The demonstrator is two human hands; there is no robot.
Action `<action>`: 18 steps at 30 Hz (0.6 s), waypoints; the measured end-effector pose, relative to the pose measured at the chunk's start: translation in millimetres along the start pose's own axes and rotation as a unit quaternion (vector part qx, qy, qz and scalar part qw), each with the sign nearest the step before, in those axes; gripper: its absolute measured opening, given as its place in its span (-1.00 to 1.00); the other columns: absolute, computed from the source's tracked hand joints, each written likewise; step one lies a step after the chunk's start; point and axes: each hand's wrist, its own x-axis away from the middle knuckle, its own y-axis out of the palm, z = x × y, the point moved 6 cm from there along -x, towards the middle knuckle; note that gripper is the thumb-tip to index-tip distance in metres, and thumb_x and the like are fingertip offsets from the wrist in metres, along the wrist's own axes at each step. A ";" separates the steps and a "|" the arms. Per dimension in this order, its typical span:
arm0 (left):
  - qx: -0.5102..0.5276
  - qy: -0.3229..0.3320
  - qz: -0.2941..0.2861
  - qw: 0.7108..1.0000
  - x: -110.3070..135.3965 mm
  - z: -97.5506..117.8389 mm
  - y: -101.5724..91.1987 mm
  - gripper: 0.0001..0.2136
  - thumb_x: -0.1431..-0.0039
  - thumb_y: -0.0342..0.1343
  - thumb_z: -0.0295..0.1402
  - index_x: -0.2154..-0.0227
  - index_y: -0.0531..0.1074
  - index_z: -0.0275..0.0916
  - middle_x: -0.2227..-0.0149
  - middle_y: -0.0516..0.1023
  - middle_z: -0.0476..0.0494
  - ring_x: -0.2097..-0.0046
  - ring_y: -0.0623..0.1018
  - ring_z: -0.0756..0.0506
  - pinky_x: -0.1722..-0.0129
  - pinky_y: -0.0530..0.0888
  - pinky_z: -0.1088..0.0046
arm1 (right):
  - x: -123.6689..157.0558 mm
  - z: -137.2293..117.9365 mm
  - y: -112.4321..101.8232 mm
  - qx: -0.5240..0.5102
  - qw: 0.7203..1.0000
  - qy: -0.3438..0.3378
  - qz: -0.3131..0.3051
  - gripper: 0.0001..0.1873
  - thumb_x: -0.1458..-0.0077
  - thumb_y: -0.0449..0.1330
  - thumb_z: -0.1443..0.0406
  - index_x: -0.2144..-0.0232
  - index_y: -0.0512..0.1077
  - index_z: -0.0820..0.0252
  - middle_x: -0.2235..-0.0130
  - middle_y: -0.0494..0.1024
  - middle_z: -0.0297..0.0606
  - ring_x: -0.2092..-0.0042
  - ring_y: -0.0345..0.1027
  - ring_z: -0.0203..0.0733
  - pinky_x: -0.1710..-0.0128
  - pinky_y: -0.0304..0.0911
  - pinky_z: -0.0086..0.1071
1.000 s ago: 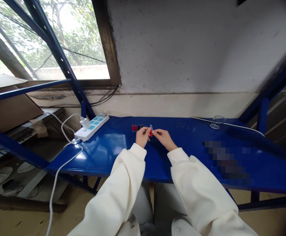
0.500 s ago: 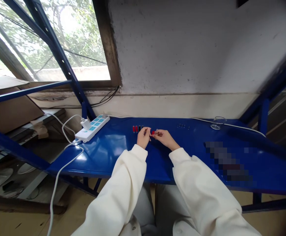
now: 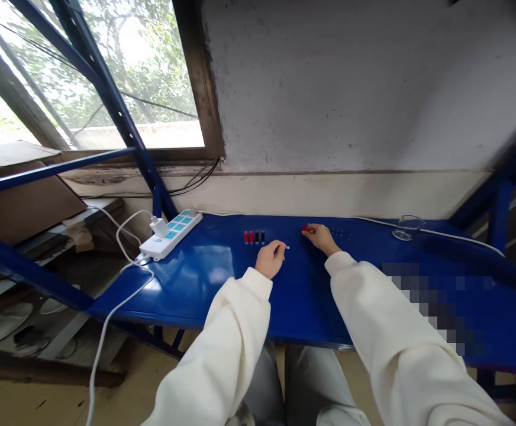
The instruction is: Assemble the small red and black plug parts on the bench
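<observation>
On the blue metal bench (image 3: 205, 278), my left hand (image 3: 270, 259) is curled and pinches a small silver pin (image 3: 287, 247) that sticks out to the right. My right hand (image 3: 319, 236) reaches toward the back of the bench and pinches a small red cap (image 3: 305, 228), right beside a row of tiny dark parts (image 3: 336, 231). A short row of red and black caps (image 3: 254, 237) stands upright to the left of both hands. Both arms wear cream sleeves.
A white power strip (image 3: 171, 234) with a plugged charger and white cable lies at the back left. A clear glass dish (image 3: 406, 227) sits at the back right beside a thin white cable. A pixelated patch covers the bench's right part. Blue frame beams run on both sides.
My hands were joined at the middle on a red piece and a silver pin. Now they are apart: the right hand has carried the red cap to the back right, the left keeps the pin.
</observation>
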 end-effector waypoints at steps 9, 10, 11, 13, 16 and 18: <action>-0.041 0.013 0.014 0.999 0.2 0.8 -1.6 -0.73 -0.14 -0.14 -0.22 0.47 0.39 -0.23 0.62 0.38 0.00 0.60 0.34 0.04 0.51 0.29 0.55 | -4.2 1.2 -1.2 0.019 0.999 0.017 -0.040 -0.96 0.15 0.18 0.39 0.54 0.44 0.25 0.52 0.47 -0.22 0.47 0.31 -0.28 0.42 0.17 -0.42; -0.064 0.009 0.036 0.997 0.1 0.1 -4.6 -0.73 -0.13 -0.13 -0.21 0.50 0.38 -0.23 0.63 0.37 0.00 0.59 0.35 0.03 0.50 0.28 0.54 | -4.4 1.5 -1.7 0.019 0.999 0.020 -0.040 -0.97 0.16 0.18 0.39 0.55 0.44 0.25 0.53 0.47 -0.23 0.48 0.31 -0.28 0.43 0.17 -0.42; -0.090 0.000 0.062 0.994 0.2 -0.9 -8.2 -0.74 -0.12 -0.11 -0.21 0.51 0.38 -0.22 0.63 0.36 -0.01 0.58 0.35 0.02 0.49 0.27 0.54 | -4.5 1.7 -2.2 0.018 0.999 0.022 -0.040 -0.97 0.17 0.19 0.39 0.57 0.44 0.25 0.55 0.46 -0.24 0.49 0.31 -0.28 0.44 0.17 -0.43; -0.138 -0.029 0.106 0.984 0.7 -3.8 -15.1 -0.79 -0.09 -0.07 -0.23 0.49 0.37 -0.21 0.64 0.35 -0.01 0.55 0.37 -0.01 0.49 0.26 0.53 | -3.9 1.7 -3.0 0.015 0.999 0.022 -0.040 -0.95 0.17 0.20 0.36 0.59 0.45 0.25 0.60 0.45 -0.27 0.50 0.31 -0.28 0.45 0.17 -0.44; -0.171 -0.080 0.130 0.973 1.1 -9.3 -21.1 -0.87 -0.07 -0.03 -0.30 0.36 0.37 -0.18 0.63 0.35 -0.02 0.53 0.40 -0.05 0.49 0.25 0.52 | -2.0 1.8 -4.5 0.004 0.999 0.030 -0.042 -0.92 0.17 0.21 0.34 0.60 0.46 0.26 0.64 0.43 -0.29 0.52 0.32 -0.27 0.48 0.17 -0.44; -0.166 -0.097 0.147 0.970 1.1 -11.5 -24.5 -0.82 -0.05 -0.02 -0.33 0.26 0.34 -0.18 0.62 0.35 -0.03 0.51 0.42 -0.07 0.46 0.27 0.50 | -0.4 2.0 -5.8 -0.009 0.998 0.042 -0.044 -0.92 0.18 0.21 0.34 0.59 0.47 0.27 0.64 0.43 -0.29 0.52 0.32 -0.27 0.48 0.17 -0.44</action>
